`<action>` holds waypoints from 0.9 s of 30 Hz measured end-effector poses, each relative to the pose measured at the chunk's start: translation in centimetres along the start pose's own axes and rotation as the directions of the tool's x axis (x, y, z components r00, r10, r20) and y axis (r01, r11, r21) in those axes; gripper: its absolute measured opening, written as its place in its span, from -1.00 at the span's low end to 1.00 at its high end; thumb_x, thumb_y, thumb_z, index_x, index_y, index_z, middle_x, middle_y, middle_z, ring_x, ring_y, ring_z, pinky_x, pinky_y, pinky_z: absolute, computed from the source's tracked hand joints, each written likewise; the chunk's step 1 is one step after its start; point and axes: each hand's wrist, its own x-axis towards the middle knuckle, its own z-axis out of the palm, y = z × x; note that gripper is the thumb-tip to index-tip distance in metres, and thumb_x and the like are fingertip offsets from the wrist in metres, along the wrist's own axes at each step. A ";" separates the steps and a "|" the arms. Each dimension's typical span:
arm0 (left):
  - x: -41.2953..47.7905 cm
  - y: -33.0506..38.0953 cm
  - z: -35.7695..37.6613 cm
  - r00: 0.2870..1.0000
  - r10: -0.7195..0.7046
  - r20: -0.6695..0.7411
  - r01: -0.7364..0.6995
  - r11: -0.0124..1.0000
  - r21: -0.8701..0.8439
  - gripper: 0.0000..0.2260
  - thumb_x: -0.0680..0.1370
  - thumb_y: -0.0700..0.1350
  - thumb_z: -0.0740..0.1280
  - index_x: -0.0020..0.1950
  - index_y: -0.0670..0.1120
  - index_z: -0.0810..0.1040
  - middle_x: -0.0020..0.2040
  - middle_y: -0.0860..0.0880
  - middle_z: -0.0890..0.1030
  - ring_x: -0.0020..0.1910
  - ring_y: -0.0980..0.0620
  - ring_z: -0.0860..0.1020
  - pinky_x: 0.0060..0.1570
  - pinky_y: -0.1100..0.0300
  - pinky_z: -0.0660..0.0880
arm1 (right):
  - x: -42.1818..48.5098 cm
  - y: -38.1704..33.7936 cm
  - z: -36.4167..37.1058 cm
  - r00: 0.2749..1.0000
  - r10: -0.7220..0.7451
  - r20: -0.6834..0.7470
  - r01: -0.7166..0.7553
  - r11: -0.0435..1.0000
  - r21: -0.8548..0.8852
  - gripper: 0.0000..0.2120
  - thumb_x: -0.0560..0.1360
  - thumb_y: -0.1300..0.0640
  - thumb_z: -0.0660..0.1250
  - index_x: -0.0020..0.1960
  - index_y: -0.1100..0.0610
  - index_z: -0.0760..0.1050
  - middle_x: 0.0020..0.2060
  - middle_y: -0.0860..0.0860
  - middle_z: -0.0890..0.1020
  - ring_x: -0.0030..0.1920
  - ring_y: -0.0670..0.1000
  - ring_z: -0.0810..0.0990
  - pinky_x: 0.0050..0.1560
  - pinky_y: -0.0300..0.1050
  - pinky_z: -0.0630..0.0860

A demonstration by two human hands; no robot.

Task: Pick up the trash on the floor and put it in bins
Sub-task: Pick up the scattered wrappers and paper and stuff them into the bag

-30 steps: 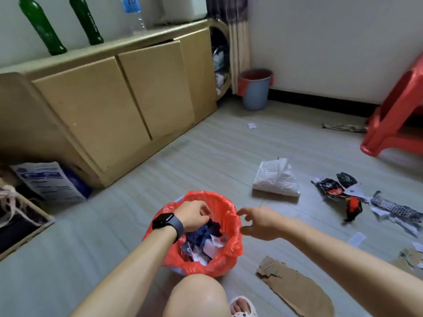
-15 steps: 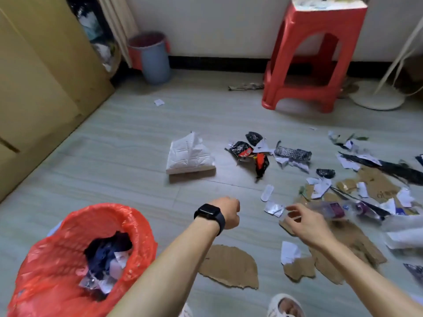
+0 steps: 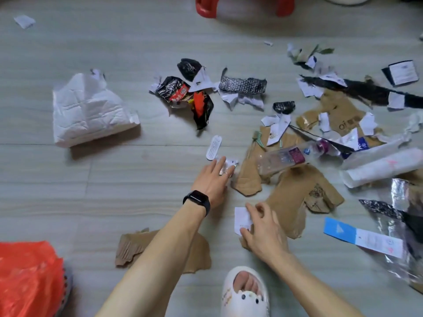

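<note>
Trash covers the grey floor. My left hand (image 3: 214, 181), with a black watch on the wrist, lies flat with spread fingers on a crumpled silvery wrapper (image 3: 229, 164). My right hand (image 3: 263, 227) pinches a small white paper scrap (image 3: 241, 219) lying on torn brown cardboard (image 3: 295, 202). A clear plastic bottle (image 3: 288, 157) lies just beyond. The bin with its red bag liner (image 3: 27, 277) sits at the lower left, only partly in view.
A white tissue pack (image 3: 89, 110) lies at left. Black and red snack wrappers (image 3: 187, 94), paper scraps, a blue-white tag (image 3: 364, 236) and foil (image 3: 398, 213) lie ahead and right. Another cardboard piece (image 3: 137, 248) is under my left arm. My white slipper (image 3: 245, 294) is at bottom; red stool legs (image 3: 206, 10) are far back.
The view dropped toward the floor. Both hands moved forward and down from above the bin area onto the litter; the left now touches the silvery wrapper, the right the white scrap.
</note>
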 end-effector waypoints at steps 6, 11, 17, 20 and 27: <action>2.0 -0.9 1.0 0.981 0.122 -0.148 -0.109 0.990 0.089 -0.61 0.50 -0.19 0.04 0.11 -0.08 0.62 0.05 -0.15 0.60 -0.07 -0.22 0.58 -0.35 0.04 0.55 | 1.9 0.7 0.9 0.997 -0.017 -0.075 0.024 0.996 0.091 -0.74 0.52 0.02 0.35 0.19 0.02 0.49 0.09 0.03 0.42 0.08 0.15 0.49 -0.01 -0.01 0.47; -2.4 -2.0 1.4 0.998 0.062 -0.004 -0.062 0.997 0.048 -0.75 0.64 -0.19 0.12 0.26 -0.02 0.47 0.15 -0.03 0.55 0.14 -0.11 0.52 -0.20 0.03 0.48 | 4.6 -0.4 -0.8 0.980 -0.162 -0.118 0.173 0.981 0.089 -0.89 0.49 -0.02 0.37 -0.06 -0.01 0.51 -0.06 -0.05 0.44 0.02 0.10 0.48 -0.08 -0.09 0.40; -7.3 -6.3 -0.3 0.907 -0.364 -0.210 0.226 0.843 -0.488 -0.80 0.60 -0.02 0.25 0.19 0.15 0.57 -0.06 0.01 0.69 -0.06 -0.11 0.61 -0.14 0.08 0.51 | 11.3 -6.7 -4.0 0.922 -0.379 -0.075 0.372 0.924 -0.091 -0.85 0.50 0.00 0.37 0.03 0.02 0.58 0.25 -0.02 0.47 0.26 0.11 0.36 0.22 -0.07 0.32; -9.4 -9.8 -2.3 0.896 -0.410 -0.170 0.327 0.869 -0.372 -0.82 0.63 0.06 0.19 0.15 0.15 0.56 -0.02 0.04 0.67 -0.02 -0.10 0.60 -0.25 0.11 0.42 | 12.3 -10.0 -3.1 0.835 -0.544 0.081 0.543 0.794 -0.273 -0.86 0.51 0.00 0.32 0.04 -0.02 0.54 0.46 -0.08 0.32 0.43 0.10 0.21 0.28 0.02 0.33; -16.3 -16.8 -6.4 0.857 -0.499 -0.129 0.480 0.864 -0.150 -0.83 0.59 -0.06 0.20 0.12 0.07 0.52 0.00 -0.09 0.65 -0.01 -0.23 0.56 -0.26 0.11 0.36 | 12.8 -14.4 0.4 0.550 -0.792 0.266 0.804 0.416 -0.424 -0.80 0.35 0.01 0.47 -0.13 0.08 0.55 0.14 0.06 0.60 0.10 0.20 0.59 -0.19 -0.02 0.55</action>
